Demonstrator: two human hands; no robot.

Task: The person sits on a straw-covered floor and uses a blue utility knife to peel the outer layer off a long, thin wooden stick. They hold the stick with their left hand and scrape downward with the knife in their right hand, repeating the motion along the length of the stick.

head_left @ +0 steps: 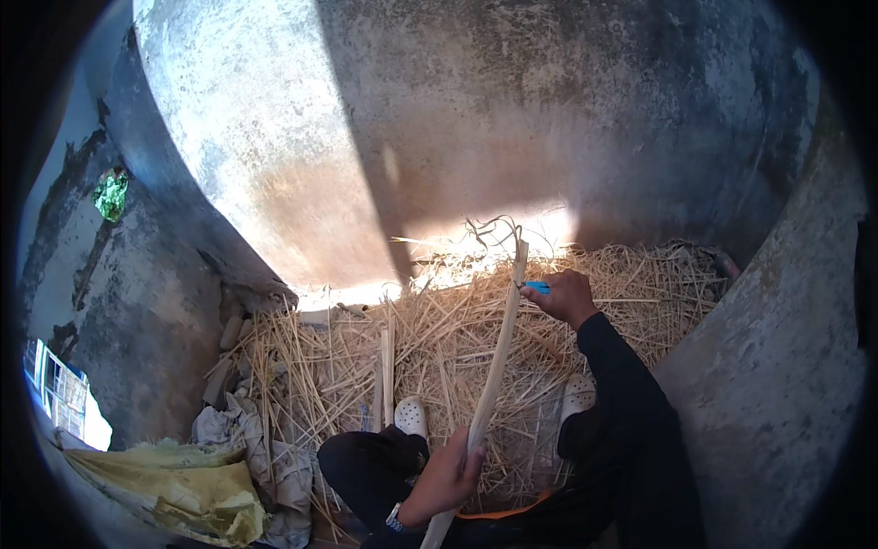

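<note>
A long pale strip of split bamboo or wood (497,366) slants up and away from my lap, with thin curled shavings (494,229) at its far end. My left hand (446,478) is wrapped round its lower part, close to my knee. In my right hand (568,297) is a small blue-handled knife (537,287), pressed against the strip near the far end. Most of its handle is hidden by my fingers, and the blade is too small to make out clearly.
Straw-like shavings (640,284) cover the floor around my clogs (411,417). Two pale slats (388,366) lie left of centre. A yellowish sack (183,489) and grey cloth (274,467) lie at lower left. A concrete wall (476,110) curves behind; another (768,366) stands at right.
</note>
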